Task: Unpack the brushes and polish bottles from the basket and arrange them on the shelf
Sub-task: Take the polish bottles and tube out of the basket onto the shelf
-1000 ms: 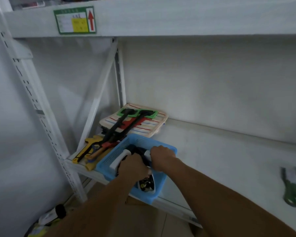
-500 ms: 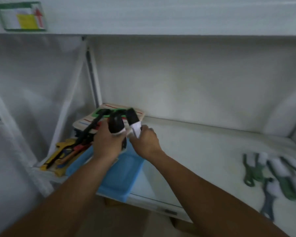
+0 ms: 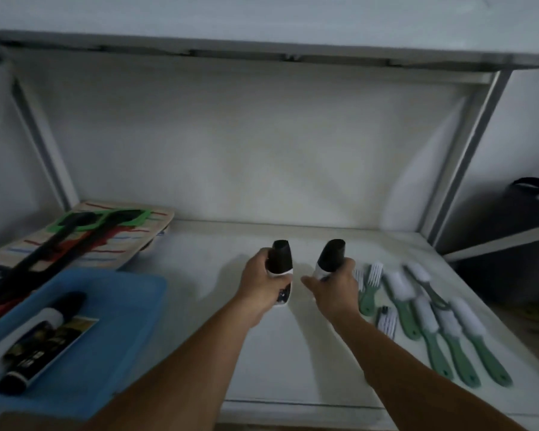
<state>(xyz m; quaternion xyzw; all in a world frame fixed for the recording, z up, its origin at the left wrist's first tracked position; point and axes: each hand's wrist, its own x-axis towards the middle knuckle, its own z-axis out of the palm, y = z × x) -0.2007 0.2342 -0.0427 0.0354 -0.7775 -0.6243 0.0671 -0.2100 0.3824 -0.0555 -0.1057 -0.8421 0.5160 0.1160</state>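
My left hand [image 3: 263, 284] grips a white polish bottle with a black cap [image 3: 281, 256], held cap-up over the middle of the white shelf [image 3: 293, 353]. My right hand [image 3: 335, 287] grips a second black-capped polish bottle [image 3: 330, 255], tilted slightly right, just left of the brushes. Several green-handled brushes with white bristles [image 3: 433, 318] lie in a row on the shelf's right side. The blue basket [image 3: 106, 353] sits at the lower left with two more polish bottles [image 3: 41, 331] lying in it.
A striped board [image 3: 84, 237] with black, red and green tools on top lies at the back left behind the basket. Grey shelf posts [image 3: 467, 150] stand at the right. A dark bag [image 3: 529, 194] sits beyond the right post.
Both hands lifted a polish bottle each out of the basket and carried them right, over the middle of the shelf. My view swung right, showing the brush row.
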